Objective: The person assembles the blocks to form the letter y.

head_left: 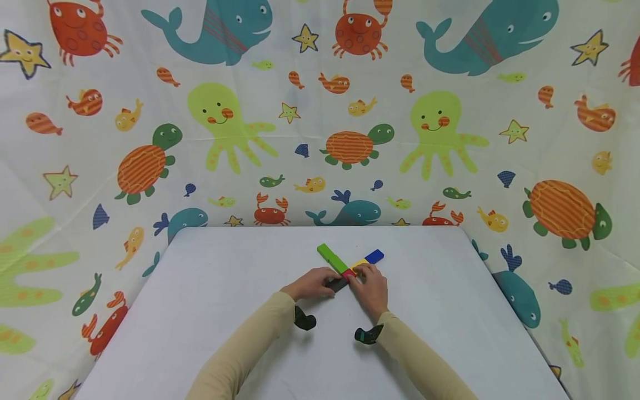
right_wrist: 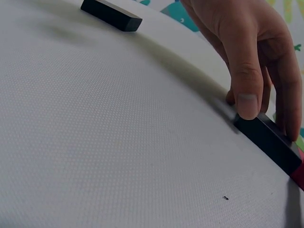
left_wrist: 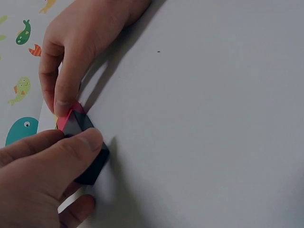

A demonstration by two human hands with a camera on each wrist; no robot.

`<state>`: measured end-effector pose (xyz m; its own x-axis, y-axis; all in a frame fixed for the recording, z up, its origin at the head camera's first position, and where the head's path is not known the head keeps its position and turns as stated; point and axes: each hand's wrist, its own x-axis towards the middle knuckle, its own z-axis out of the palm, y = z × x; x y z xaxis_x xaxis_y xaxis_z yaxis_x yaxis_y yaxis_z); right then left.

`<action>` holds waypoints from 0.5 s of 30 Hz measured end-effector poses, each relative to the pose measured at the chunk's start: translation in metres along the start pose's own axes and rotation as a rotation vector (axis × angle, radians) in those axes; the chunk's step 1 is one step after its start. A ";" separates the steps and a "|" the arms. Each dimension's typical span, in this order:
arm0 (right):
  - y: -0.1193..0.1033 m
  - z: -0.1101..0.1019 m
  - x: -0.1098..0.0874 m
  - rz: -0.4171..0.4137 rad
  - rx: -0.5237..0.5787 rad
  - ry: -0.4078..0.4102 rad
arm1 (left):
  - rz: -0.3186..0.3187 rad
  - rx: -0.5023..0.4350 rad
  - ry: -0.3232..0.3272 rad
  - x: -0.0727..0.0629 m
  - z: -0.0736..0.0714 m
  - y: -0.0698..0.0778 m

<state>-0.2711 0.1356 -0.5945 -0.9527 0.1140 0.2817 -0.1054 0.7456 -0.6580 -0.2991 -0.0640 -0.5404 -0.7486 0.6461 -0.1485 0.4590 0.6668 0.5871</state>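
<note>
Small coloured blocks form a cross on the white table. A red block is at its centre, with green blocks running to the upper left. A yellow block and a blue block extend to the upper right. At the lower left my left hand pinches a black block whose end meets the red one. My right hand pinches the red block from the right, its fingers partly covering the yellow. The right wrist view shows my left hand on the black block; my right hand is not visible there.
The white table ends at a back edge before a sea-animal curtain. Each wrist carries a dark device, one left and one right. A dark box-shaped thing appears in the right wrist view.
</note>
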 end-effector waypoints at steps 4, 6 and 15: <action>0.000 0.000 0.000 -0.003 0.000 0.001 | 0.002 -0.007 0.003 0.000 0.000 -0.001; 0.000 0.000 0.000 -0.009 -0.001 0.002 | 0.005 -0.015 0.006 0.000 0.000 -0.001; -0.001 -0.001 -0.001 -0.018 0.002 0.010 | -0.001 -0.076 0.010 -0.008 -0.005 -0.005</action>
<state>-0.2693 0.1360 -0.5935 -0.9478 0.1066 0.3004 -0.1233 0.7466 -0.6538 -0.2977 -0.0743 -0.5378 -0.7540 0.6415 -0.1416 0.4206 0.6370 0.6460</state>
